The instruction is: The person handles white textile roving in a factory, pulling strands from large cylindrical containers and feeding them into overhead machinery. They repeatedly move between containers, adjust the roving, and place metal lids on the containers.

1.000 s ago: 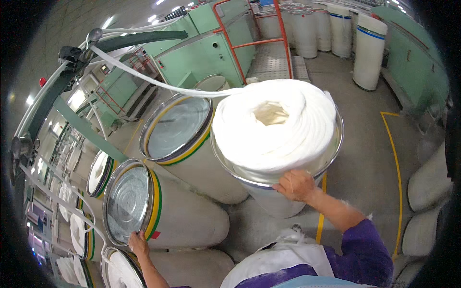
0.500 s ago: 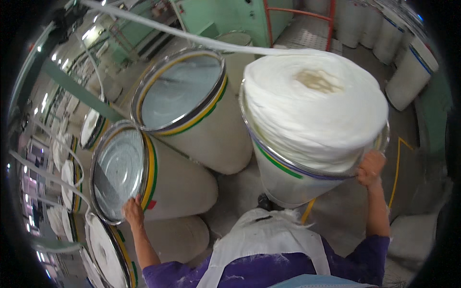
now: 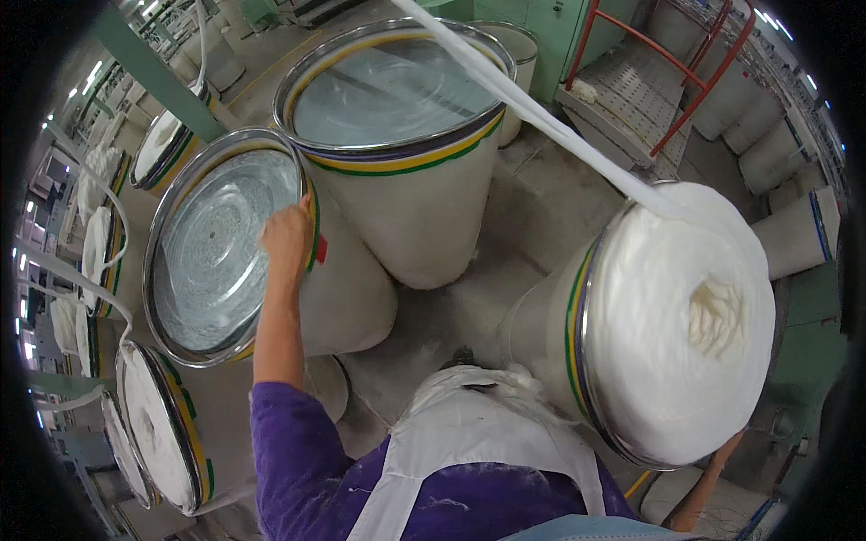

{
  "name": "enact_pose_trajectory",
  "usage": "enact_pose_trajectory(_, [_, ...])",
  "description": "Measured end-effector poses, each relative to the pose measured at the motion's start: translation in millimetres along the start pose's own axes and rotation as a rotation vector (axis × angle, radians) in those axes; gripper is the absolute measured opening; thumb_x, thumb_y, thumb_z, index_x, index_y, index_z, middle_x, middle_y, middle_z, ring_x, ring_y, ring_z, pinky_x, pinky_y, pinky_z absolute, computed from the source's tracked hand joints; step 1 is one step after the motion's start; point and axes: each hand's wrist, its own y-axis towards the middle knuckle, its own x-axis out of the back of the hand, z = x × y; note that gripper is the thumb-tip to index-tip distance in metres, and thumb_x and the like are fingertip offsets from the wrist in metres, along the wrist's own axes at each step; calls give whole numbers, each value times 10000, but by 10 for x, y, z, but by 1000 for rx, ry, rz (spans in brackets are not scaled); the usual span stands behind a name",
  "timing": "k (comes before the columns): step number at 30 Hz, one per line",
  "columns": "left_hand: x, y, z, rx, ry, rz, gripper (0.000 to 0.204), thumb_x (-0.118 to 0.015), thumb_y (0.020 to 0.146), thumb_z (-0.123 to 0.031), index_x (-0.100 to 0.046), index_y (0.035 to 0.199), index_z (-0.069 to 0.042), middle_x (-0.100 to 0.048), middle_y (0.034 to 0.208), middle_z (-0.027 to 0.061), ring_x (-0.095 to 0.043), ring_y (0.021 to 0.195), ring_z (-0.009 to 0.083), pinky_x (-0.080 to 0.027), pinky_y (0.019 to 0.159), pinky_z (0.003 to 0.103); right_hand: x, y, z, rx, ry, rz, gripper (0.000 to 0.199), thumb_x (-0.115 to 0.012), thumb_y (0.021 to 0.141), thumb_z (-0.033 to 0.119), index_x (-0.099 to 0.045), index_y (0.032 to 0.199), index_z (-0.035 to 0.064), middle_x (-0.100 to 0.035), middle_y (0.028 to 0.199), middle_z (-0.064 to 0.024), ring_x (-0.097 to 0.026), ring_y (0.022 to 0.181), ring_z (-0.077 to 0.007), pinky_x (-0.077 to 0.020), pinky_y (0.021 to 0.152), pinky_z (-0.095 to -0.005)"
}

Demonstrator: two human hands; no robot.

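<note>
The right hand (image 3: 727, 446), arm low, is at the full can's (image 3: 546, 335) rim, beside one white coil (image 3: 645, 298); I cannot tell how its fingers sit. The left hand (image 3: 287, 236), arm stretched forward, has fingers closed over the left can's (image 3: 347, 298) rim. Just beyond stands the rear can (image 3: 406, 212); these two show one disc (image 3: 212, 239) each.

head-worn left fisheye | high vantage | facing down, slightly forward | hands (image 3: 287, 233) near
</note>
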Motion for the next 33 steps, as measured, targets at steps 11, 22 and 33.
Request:
enact_pose_trajectory(11, [43, 812, -778, -429, -143, -326, 639, -462, 894, -606, -648, 1045, -14, -678, 971, 177, -600, 1033, 364, -422, 959, 501, -376, -11, 1000, -625, 214, -114, 553, -502, 960, 372, -471, 1327, -40, -521, 1321, -159, -536, 1162, -282, -457, 938, -398])
enact_pose_trajectory(22, [362, -227, -1856, -424, -215, -88, 619, -549, 815, -654, -619, 681, -54, -615, 599, 143, -628, 572, 311, -486, 541, 418, -632, 245, 1241, -672, 480, -55, 531, -517, 957, 357, -486, 1315, -32, -546, 1289, -139, -555, 1124, -259, -468, 911, -384])
enact_pose_trajectory(33, [758, -928, -2074, -556, -487, 59, 555, -494, 907, -556, -586, 674, -60, -614, 588, 140, -627, 568, 351, -489, 563, 442, -919, 365, 1367, -730, 641, -32, 509, -531, 953, 342, -501, 1304, -25, -570, 1256, -120, -574, 1085, -235, -479, 884, -370])
